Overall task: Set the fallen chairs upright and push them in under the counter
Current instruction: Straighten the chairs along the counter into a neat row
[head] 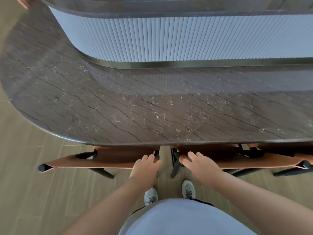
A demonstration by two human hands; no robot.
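Nearest item: the person's pale shirt front (186, 219) at the bottom edge, with two light sneakers (150, 195) on the wood-look floor (33, 192) just beyond it. Left chair (101, 160): upright, tan leather back slung between dark rails, seat already hidden beneath the table (135, 107), back rail still clear of the stone edge. Left hand (145, 165): forearm extended forward and down, fingers (149, 158) curled over the right end of that chair's back, grasping the leather edge and the post beneath. Right hand (198, 162): forearm extended likewise, fingers curled over the left end of the right chair (237, 160), grasping its top rail. Right chair: upright, same build, seat also largely under the table; its far end runs towards the right border. A narrow strip of floor separates the two chairs, and the person stands facing that gap. Table: dark veined stone, rounded at the left corner, backed by a pale fluted panel (169, 39) with a second stone ledge above. Status, judged: both chairs visible here stand on their legs, so the righting appears done for this pair; the pushing-in looks nearly complete, a last small shove perhaps remaining. Whether other chairs lie fallen elsewhere cannot be told from this view.
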